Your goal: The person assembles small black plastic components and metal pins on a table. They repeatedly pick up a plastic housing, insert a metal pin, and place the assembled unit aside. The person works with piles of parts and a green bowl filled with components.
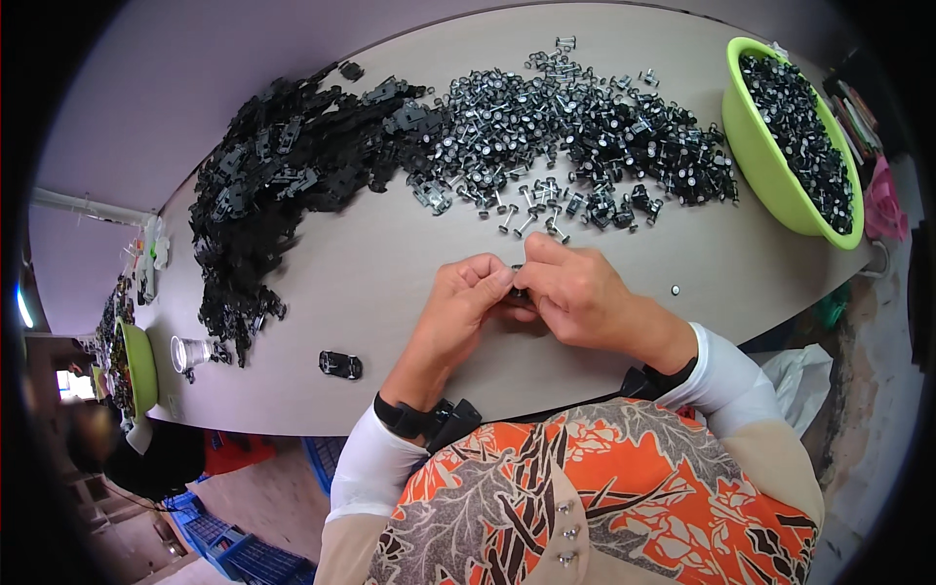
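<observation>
Above the near part of the table, my left hand [466, 300] and my right hand [587, 292] meet, fingers pinched together. Between them is a small black toy car chassis [520, 292], mostly hidden by the fingers. Just beyond my hands lie loose wheel axles [526, 200], short metal rods with black wheels at the ends. They spread from a large heap of axles [507, 112]. To the left of it stretches a pile of flat black chassis parts [263, 175]. A single black chassis [340, 365] lies apart, left of my left forearm.
A lime-green basin [770, 161] full of wheel parts stands at the right table edge. One loose wheel [675, 290] lies right of my hands. At left are a clear plastic cup [188, 353] and another green basin [141, 370], near a person in dark clothing [161, 463].
</observation>
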Demonstrator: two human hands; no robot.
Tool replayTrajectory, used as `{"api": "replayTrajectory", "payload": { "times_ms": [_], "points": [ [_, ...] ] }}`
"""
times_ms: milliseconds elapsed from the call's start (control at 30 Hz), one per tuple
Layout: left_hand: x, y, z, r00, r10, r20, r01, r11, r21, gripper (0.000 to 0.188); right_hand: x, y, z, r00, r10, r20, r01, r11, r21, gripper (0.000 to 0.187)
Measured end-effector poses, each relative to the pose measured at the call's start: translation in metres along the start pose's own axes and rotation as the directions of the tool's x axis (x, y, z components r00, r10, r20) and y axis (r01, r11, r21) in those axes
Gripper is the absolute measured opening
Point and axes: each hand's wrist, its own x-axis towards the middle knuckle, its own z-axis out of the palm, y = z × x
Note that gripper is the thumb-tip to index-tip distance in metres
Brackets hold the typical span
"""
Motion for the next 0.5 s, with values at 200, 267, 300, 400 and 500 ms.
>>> {"api": "replayTrajectory", "payload": {
  "times_ms": [200,267,300,400,500],
  "points": [
    [-0.012,0.010,0.005,0.999,0.016,-0.052,-0.009,0.991,0.132,0.019,0.003,-0.006,0.014,0.990,-0.091,-0.110,0.110,0.977,0.184,0.034],
    [-0.017,0.006,0.002,0.992,0.009,-0.127,0.012,0.986,0.167,0.018,0.002,-0.005,0.014,0.997,-0.075,-0.021,0.078,0.954,0.290,0.033],
    [-0.019,0.005,-0.001,0.986,0.008,-0.165,0.023,0.983,0.182,0.019,0.001,-0.001,0.010,0.996,-0.086,-0.009,0.085,0.958,0.272,0.032],
    [-0.040,0.018,-0.008,0.946,0.126,-0.298,-0.026,0.948,0.317,0.020,-0.003,0.018,-0.016,0.999,-0.030,0.011,0.029,0.996,0.080,0.032],
    [-0.068,0.032,-0.026,0.884,0.219,-0.414,-0.016,0.898,0.440,0.022,0.002,0.033,-0.036,0.987,0.034,-0.157,-0.068,0.974,-0.214,0.020]
  ]
}}
